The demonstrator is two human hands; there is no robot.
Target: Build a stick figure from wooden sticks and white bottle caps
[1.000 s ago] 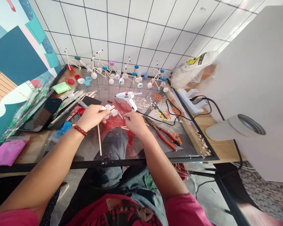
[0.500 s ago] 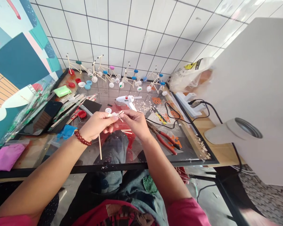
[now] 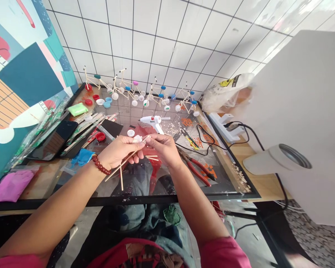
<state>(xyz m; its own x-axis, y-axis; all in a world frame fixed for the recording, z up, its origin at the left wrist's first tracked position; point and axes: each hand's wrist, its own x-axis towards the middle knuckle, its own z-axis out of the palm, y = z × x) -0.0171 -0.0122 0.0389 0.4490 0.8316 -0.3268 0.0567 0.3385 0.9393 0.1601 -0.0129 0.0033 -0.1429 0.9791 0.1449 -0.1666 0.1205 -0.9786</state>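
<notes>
Over the front of the glass tabletop, my left hand [image 3: 124,149] pinches thin wooden sticks [image 3: 115,171] and a white bottle cap [image 3: 137,138]. One stick slants down to the left beneath its fingers; another stick [image 3: 121,180] points toward the table's front edge. Thumb and fingertips of my right hand [image 3: 165,148] are closed at the upper end of the sticks, touching the left fingertips. The exact joint between the pieces is hidden by the fingers. Just behind the hands are a second white bottle cap [image 3: 131,133] and a white glue gun [image 3: 153,120].
Little bicycle-like models [image 3: 159,95] of sticks and bottle caps line the back. Red-handled pliers [image 3: 197,169] and a black cable [image 3: 209,137] lie right. A phone [image 3: 53,139], loose sticks [image 3: 83,130], a red cap [image 3: 100,137] and purple clay [image 3: 12,185] are left.
A stick in my fingers now slants down to the left, where earlier only short ends showed at the fingertips. The view has shifted slightly. Both hands stay pinched together.
</notes>
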